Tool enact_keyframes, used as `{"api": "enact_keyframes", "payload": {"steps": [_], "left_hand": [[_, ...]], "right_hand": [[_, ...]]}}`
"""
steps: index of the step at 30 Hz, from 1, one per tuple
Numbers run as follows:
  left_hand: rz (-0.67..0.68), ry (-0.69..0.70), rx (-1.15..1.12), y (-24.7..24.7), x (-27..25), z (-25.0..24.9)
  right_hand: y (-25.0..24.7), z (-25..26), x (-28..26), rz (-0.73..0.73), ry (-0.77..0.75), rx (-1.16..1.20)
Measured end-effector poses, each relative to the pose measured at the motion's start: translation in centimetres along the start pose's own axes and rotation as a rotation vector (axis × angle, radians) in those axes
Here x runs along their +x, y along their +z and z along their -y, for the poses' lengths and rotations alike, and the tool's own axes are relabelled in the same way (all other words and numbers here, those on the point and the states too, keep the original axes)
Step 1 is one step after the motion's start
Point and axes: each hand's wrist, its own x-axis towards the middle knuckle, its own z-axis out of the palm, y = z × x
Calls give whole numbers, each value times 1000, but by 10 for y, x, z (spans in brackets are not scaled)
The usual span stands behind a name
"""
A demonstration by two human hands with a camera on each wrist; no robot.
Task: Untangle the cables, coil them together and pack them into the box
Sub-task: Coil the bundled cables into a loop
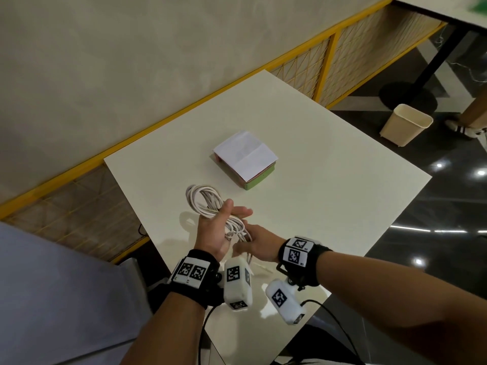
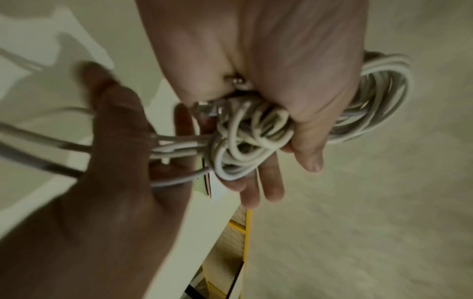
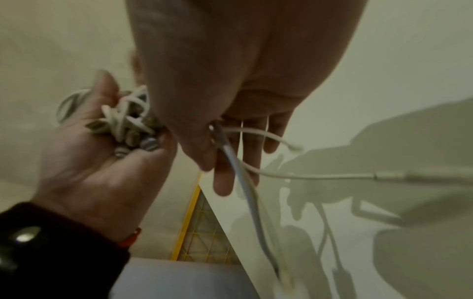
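Note:
A bundle of white cables (image 1: 203, 201) lies coiled across my left hand (image 1: 234, 210), held just above the white table (image 1: 329, 180). In the left wrist view the left hand (image 2: 276, 168) has its thumb curled over the coil (image 2: 379, 97), with tangled loops and metal plugs in the palm. My right hand (image 1: 253, 243) sits close beside it and pinches loose strands from the bundle. The right wrist view shows the right hand (image 3: 217, 161) gripping a strand (image 3: 240, 182) that trails down, with other ends trailing right. A shut box (image 1: 246, 156) with a white top and green side stands farther back.
A yellow-framed mesh rail (image 1: 329, 56) runs along the table's far and left edges, under a beige wall. A cream waste bin (image 1: 405, 125) stands on the dark floor to the right. Another table's black leg (image 1: 432, 56) is beyond it.

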Motion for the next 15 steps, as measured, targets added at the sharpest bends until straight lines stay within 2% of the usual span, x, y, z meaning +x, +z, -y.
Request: {"api": "enact_keyframes", "payload": {"steps": [2, 4, 7, 10, 13, 15], "left_hand": [[-33, -8, 12, 0, -3, -2], [-69, 9, 22, -3, -3, 0], [-123, 25, 9, -12, 1, 3], [-184, 26, 49, -24, 4, 5], [-262, 30, 167, -31, 8, 11], [-293, 20, 254, -34, 12, 16]], "right_hand": [[0, -3, -2, 37, 37, 12], [-1, -4, -7, 156, 91, 29], [-11, -14, -12, 262, 157, -182], [-23, -21, -16, 238, 228, -354], [-30, -12, -20, 236, 212, -465], [-31, -4, -20, 222, 179, -669]]}}
